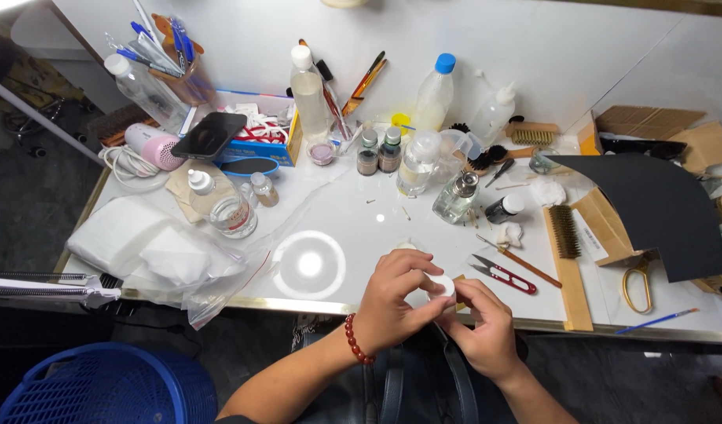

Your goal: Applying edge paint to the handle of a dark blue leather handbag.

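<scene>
Fingers (414, 276) of both my hands pinch a small white round cap-like piece (442, 286) at the white desk's (361, 228) six o'clock edge; whether it's loosened yet, I cannot tell.

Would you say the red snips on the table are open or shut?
Open. The red snips lie flat right of the hands, blades spread apart in a V pointing left.

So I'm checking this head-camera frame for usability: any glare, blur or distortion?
Head view: a round lamp reflection blows out on the glossy white table; table edges bow from the wide lens; the left hand and right hand around a small white object look sharp; floor corners dark.
</scene>
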